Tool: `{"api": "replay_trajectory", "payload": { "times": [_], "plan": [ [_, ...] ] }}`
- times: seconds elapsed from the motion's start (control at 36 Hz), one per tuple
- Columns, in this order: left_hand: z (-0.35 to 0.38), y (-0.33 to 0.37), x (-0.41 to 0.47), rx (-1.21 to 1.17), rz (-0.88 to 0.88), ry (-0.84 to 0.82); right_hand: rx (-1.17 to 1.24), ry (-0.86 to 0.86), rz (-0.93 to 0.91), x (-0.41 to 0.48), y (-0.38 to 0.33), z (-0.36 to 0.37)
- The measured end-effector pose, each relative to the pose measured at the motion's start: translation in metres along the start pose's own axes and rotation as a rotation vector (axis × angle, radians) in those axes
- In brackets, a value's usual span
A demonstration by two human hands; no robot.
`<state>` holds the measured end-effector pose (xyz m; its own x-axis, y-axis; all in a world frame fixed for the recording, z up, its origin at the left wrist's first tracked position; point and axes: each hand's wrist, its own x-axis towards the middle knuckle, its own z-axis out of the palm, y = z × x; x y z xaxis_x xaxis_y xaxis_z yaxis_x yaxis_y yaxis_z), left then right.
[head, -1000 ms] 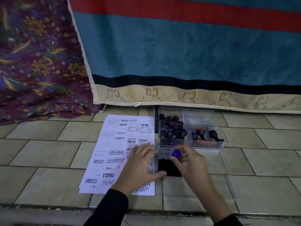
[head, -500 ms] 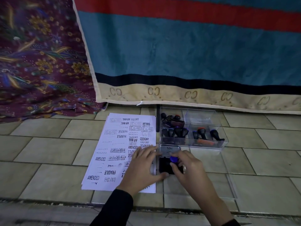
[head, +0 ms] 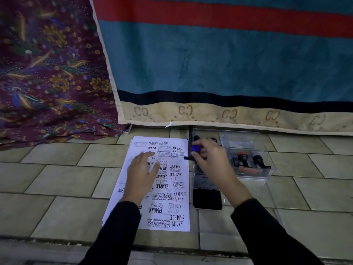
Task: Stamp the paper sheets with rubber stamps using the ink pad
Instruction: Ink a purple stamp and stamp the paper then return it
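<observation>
On the tiled floor (head: pixel 57 180), below a hanging striped cloth (head: pixel 210 64), the paper sheets (head: pixel 183 199) are lying in a stack. The top sheet is carrying crowded black imprints (AIR MAIL, SAMPLE, FRAGILE, FAX OUT). Just beside the stack's right edge, a clear compartment box (head: pixel 254 148) is holding further stamps. The open ink pad (head: pixel 207 199) is sitting in front of that box, nearer the person. The left hand (head: pixel 142 175), fingers straight and spread, is pressing the upper half of the sheets flat. The right hand (head: pixel 212 161), over the box's left side and apart from the pad, is pinching the blue-knobbed rubber stamp (head: pixel 195 148) in curled fingers. The stamp's dark base is hanging at the sheet's right margin; whether it is touching paper cannot be told. Judged step: placing an imprint, inking probably done. The next move is calling for a bare patch, chiefly near the left margin, and a level, straight-down press.
</observation>
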<state>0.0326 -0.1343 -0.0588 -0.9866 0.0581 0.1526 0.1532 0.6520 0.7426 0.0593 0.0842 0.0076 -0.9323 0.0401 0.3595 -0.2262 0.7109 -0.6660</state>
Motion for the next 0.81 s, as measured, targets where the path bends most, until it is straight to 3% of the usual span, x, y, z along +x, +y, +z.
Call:
{"api": "replay_trajectory", "payload": {
  "times": [0.08,0.17,0.81],
  "plan": [
    [0.002,-0.019,0.017,0.271,0.049,0.042,-0.022,-0.032,0.002,0.032,0.004,0.018],
    [0.008,-0.028,0.018,0.373,0.043,0.020,-0.066,-0.055,-0.013,0.055,0.007,0.037],
    [0.015,-0.039,0.019,0.413,0.071,0.061,-0.170,-0.173,-0.046,0.089,0.022,0.081]
  ]
}}
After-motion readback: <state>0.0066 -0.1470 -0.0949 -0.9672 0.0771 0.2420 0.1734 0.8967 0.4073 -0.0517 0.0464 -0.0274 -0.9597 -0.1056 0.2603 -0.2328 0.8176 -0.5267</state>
